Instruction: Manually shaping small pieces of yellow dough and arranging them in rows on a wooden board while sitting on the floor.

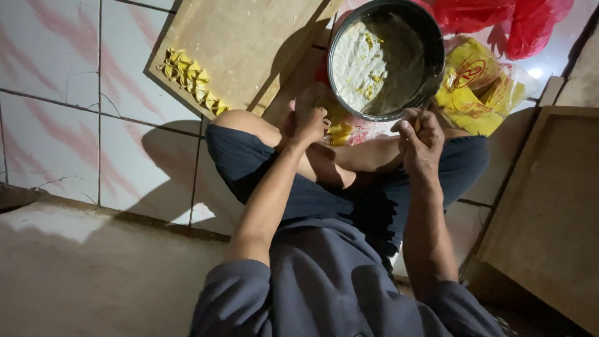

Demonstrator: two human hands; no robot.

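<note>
Two hands: left hand pinched round a yellow wrapper, right hand clenched on a thin stick; one bowl, two boards.

A clear plastic package with yellow contents and red printed markings lies on the floor at upper right, just beside the round dark bowl. Red plastic bags, crumpled and translucent, lie behind it at the top edge.
</note>
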